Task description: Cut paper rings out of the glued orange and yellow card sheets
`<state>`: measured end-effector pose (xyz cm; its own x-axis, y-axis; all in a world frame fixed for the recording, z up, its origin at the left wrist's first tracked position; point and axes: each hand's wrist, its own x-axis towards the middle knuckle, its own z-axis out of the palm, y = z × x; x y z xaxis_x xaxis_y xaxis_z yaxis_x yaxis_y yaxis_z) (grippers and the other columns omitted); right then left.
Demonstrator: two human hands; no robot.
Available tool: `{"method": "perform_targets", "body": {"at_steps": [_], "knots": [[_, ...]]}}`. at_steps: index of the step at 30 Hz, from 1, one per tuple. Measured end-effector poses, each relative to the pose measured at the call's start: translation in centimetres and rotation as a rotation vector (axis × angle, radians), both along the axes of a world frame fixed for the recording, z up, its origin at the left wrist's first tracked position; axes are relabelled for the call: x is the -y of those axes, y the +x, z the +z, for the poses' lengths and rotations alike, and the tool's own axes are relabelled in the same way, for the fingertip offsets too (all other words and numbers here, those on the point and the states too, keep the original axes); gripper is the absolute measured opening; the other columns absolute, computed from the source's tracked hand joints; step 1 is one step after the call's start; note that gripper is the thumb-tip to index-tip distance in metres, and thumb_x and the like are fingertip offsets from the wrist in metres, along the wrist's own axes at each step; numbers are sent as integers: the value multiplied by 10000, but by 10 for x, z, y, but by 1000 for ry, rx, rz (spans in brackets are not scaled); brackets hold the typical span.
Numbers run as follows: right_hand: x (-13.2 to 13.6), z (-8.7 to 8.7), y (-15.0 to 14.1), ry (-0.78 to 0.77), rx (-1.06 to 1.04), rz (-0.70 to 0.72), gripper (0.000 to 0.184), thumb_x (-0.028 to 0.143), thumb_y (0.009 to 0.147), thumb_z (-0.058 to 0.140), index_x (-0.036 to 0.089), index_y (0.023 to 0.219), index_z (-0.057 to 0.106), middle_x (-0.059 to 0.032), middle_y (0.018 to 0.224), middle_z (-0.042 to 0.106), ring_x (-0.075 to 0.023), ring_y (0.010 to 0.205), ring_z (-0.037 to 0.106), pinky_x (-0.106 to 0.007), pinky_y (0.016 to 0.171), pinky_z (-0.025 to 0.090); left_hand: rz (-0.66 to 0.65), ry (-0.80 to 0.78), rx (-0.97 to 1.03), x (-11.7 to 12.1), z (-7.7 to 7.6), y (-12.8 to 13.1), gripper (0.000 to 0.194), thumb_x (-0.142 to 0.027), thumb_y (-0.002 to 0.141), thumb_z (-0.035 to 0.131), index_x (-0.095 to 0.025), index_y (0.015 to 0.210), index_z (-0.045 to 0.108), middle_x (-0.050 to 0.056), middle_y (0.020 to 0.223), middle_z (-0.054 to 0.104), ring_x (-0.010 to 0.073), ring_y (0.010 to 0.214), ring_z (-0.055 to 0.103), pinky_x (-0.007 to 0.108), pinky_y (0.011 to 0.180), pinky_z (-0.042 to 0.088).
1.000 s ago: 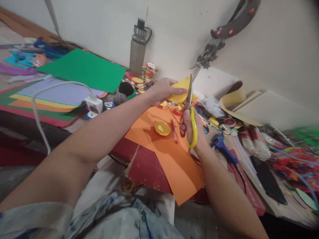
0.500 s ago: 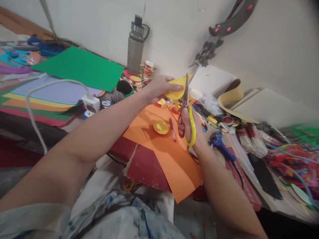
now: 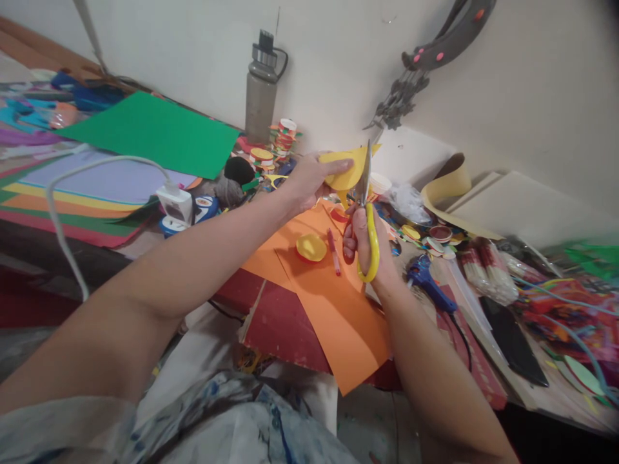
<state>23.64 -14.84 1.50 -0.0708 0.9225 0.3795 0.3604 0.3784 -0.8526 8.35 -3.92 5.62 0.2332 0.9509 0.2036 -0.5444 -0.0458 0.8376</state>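
Observation:
My left hand [image 3: 309, 180] pinches a piece of yellow paper [image 3: 345, 169] held up above the table. My right hand [image 3: 365, 248] grips yellow-handled scissors [image 3: 368, 219], whose blades point up and meet the right edge of the yellow paper. Below both hands lie orange paper sheets [image 3: 333, 303] with a yellow disc [image 3: 311, 247] and a red marker [image 3: 333, 251] on them.
A green sheet [image 3: 155, 132] and stacked coloured sheets [image 3: 72, 193] lie at the left, with a white charger and cable [image 3: 176, 201]. A grey bottle [image 3: 260, 87] stands by the wall. A blue glue gun [image 3: 428, 283], paper discs and craft clutter fill the right.
The yellow paper has turned in my left hand and the scissors have shifted slightly along its edge. The view has drifted a little.

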Motion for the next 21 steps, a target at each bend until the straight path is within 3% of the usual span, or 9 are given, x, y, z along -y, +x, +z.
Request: {"method": "perform_targets", "body": {"at_steps": [4,11,21], "knots": [[3,4,-4,-16,-45,-31,689,978,993,588,307,1143,533,24,858,492,-147,622,445,-309,515,501,6,3,-26,5,1,2,358,-310,837,1028,-188,1014,741,111,1024,872,284,1095,849,446,1047,696],[2,5,-5,-9,-45,-76,735,1017,962,569,298,1094,500,31,850,463,-133,590,483,-283,446,461,-42,21,-52,9,0,3,377,-313,807,1049,-176,1000,755,112,1018,867,277,1057,852,460,1060,689],[1,0,-3,-76,-159,-25,705,1006,961,612,322,1083,494,75,737,387,-132,521,384,-265,398,380,-40,6,-44,9,1,1,400,-308,802,1062,-186,1012,743,113,1004,867,278,1042,857,479,1072,686]]}}
